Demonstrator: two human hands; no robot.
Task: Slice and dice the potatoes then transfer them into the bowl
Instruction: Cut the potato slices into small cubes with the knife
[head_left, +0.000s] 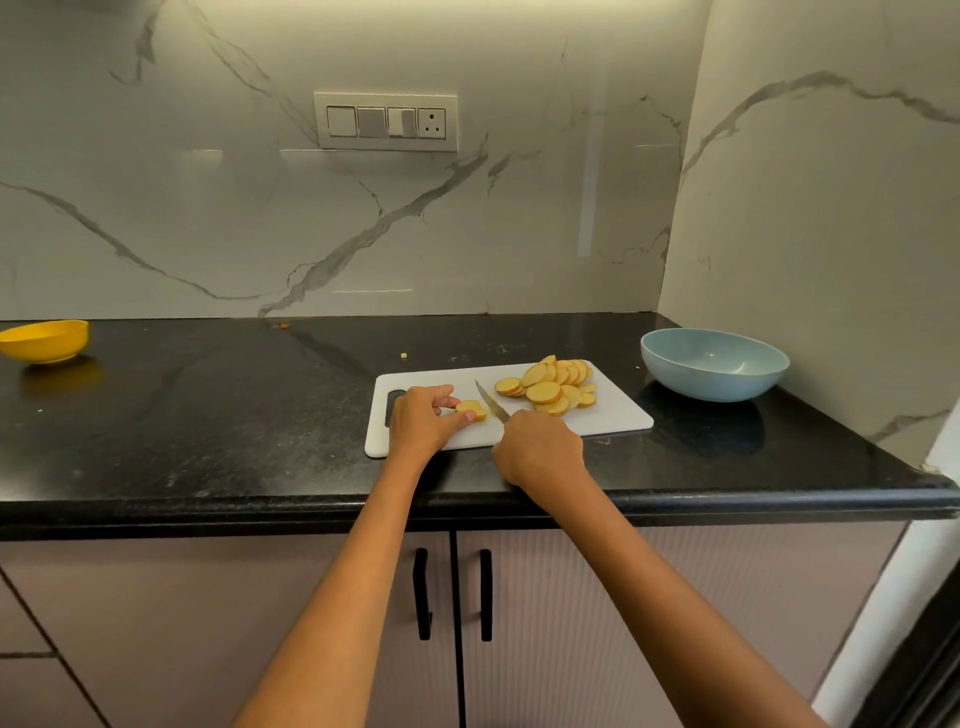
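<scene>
Setting: black stone counter (208, 415) under a white marble-veined wall, with a switch panel (385, 121) above and pale cabinet doors (519, 623) with black handles below.
Board: white cutting board (613, 415) lies flat near the counter's front edge, its handle slot to the left, partly under the left hand.
Left hand: left hand (421, 421) rests on the board, thumb and fingers curled round a small potato piece (471, 409) and pinning it down.
Right hand: right hand (540, 447) is wrapped around the handle of a knife (491, 404); the blade points up and left, just to the right of the held piece.
Slices: a heap of round potato slices (550, 387) sits overlapping on the board's far right part, well clear of the blade.
Bowl: pale blue bowl (714, 371) stands on the counter just right of the board, with nothing visible inside.
Also: yellow bowl (45, 340) at the far left edge; one tiny yellow scrap (403, 355) lies on the counter behind the board.
</scene>
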